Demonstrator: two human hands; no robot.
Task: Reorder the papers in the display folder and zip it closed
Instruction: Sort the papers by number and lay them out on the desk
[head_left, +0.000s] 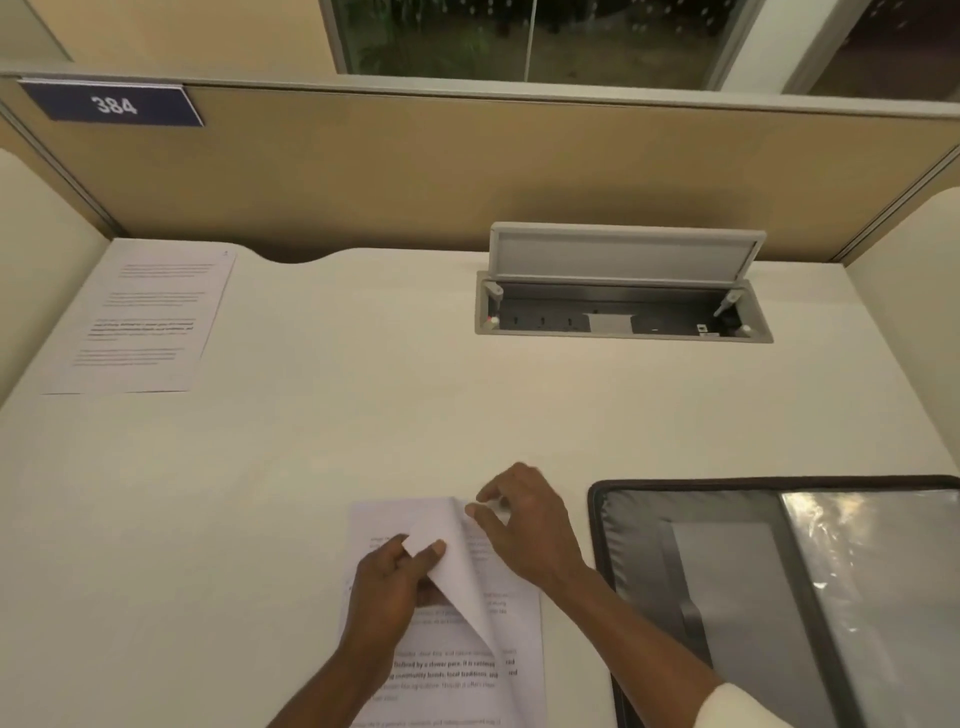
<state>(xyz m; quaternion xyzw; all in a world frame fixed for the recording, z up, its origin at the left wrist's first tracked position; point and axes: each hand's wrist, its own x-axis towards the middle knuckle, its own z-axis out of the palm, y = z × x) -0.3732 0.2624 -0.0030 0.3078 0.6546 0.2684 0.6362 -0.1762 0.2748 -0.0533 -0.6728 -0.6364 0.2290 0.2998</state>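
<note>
Papers for the folder, a stack of white printed papers (498, 670), lay on the pale cream counter (337, 415) right in front of us, near its front edge. Our left hand (389, 587) pinched the loose edge of the top sheet (457, 561) between thumb and fingers; that sheet was lifted off the stack and curled over towards the left, its blank underside showing. Our right hand (524, 525) sat at the far right corner of the stack, fingers curled, thumb and forefinger nipping that corner of the sheets beneath.

Just to the right of the papers, apart from them, the black-edged zip display folder (639, 545) lay open flat on the counter, grey lining uppermost, with a glossy clear plastic sleeve (872, 571) on its right half. Its right side and near end ran out of view.

Well away, at the far left corner of the counter, one single white printed sheet (143, 317) lay flat. Towards the back right, a grey recessed socket box (623, 317) was set into the counter with its lid propped up. Behind it stood a tan partition panel (467, 171) bearing a dark blue plate numbered 384 (111, 104).
</note>
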